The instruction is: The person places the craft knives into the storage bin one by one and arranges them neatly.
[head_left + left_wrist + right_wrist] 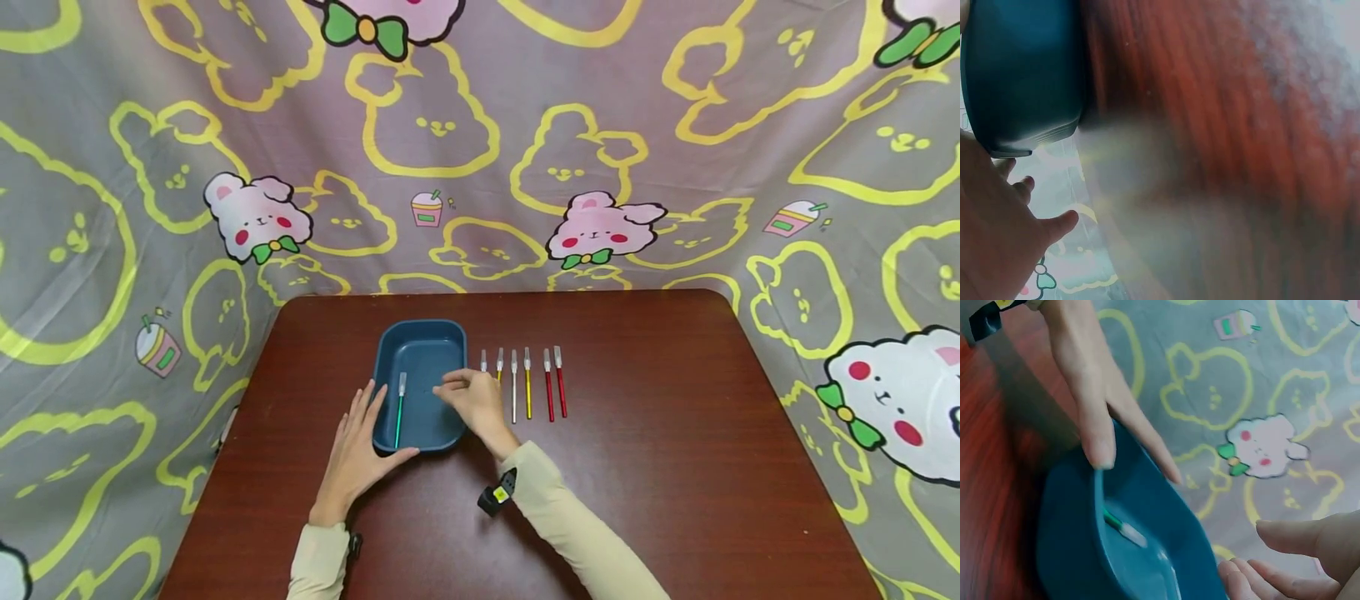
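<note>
A blue plastic tray [431, 358] stands on the table, and in its left half lies a green craft knife [400, 421] with a clear cap. My left hand [354, 462] rests on the tray's near-left corner, thumb along the front rim and straight fingers at the left side. Over the tray's right side hangs my right hand [474, 404], fingers bent loosely; in the right wrist view a gap shows between thumb and fingers, with nothing in it. Right of the tray, capped craft knives lie in a row: silver [514, 396], yellow [528, 392], red [549, 392] and others, partly hidden by my right hand.
The brown wooden table [660, 433] has rounded far corners. A patterned cloth [480, 100] with cartoon bears hangs close behind it and at both sides. On my right wrist sits a black strap device [497, 493].
</note>
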`<state>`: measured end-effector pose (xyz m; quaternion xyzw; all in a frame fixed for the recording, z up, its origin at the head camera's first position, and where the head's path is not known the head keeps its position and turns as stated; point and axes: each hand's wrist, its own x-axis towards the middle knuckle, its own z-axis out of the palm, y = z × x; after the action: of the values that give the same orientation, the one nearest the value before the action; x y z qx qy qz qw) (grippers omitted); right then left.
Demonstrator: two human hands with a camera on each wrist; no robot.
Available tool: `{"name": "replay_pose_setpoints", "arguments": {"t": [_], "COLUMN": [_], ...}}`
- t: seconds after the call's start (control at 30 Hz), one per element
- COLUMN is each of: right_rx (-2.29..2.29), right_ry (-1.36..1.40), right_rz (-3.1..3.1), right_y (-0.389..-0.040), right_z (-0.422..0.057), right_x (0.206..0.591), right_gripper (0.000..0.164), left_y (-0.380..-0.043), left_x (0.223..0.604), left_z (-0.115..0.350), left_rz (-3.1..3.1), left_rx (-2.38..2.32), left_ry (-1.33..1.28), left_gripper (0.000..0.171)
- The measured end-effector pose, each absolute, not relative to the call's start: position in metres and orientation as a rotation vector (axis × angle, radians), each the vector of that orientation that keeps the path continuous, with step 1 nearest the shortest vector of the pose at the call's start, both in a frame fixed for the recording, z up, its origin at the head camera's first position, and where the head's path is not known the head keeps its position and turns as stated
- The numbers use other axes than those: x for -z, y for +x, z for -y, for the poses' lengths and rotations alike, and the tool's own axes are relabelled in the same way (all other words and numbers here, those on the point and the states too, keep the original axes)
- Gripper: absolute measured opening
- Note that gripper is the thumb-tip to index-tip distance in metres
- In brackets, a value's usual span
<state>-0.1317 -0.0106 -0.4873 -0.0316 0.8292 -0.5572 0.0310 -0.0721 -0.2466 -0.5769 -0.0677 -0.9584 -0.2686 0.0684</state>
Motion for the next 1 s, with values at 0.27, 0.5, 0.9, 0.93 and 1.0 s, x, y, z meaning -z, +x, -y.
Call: {"name": "replay_pose_setpoints", "arguments": {"t": [0.27,0.5,0.9,0.93,1.0], "right_rx": [1.787,1.677,1.604,1.608,1.604], "right_ry": [0.051,0.285,0.638,0.649,0.669], "right_rz": [-2.679,-2.826,-2.899,-2.893,-2.892], "right_y": [-0.135,-0.140,-0.152,-0.153,-0.154], "right_z": [-0.049,-0.099,-0.139,-0.139,-0.138], "right_x": [0.500,0.529,0.570,0.573,0.577], "right_gripper": [0.021,0.022,0.018,0.018,0.018], "left_y": [-0.075,-0.073,-0.073,-0.073,-0.073], "left_x": [0.579,0.579,0.577,0.577,0.578], "left_z": [0.241,0.243,0.245,0.246,0.246], "left_rz": [2.901,2.911,2.909,2.908,2.909], "left_rx": [0.833,0.833,0.831,0.833,0.838], "left_ry": [-0.192,-0.202,-0.199,-0.195,-0.191], "left_gripper": [0.122,0.123,0.122,0.123,0.124]}}
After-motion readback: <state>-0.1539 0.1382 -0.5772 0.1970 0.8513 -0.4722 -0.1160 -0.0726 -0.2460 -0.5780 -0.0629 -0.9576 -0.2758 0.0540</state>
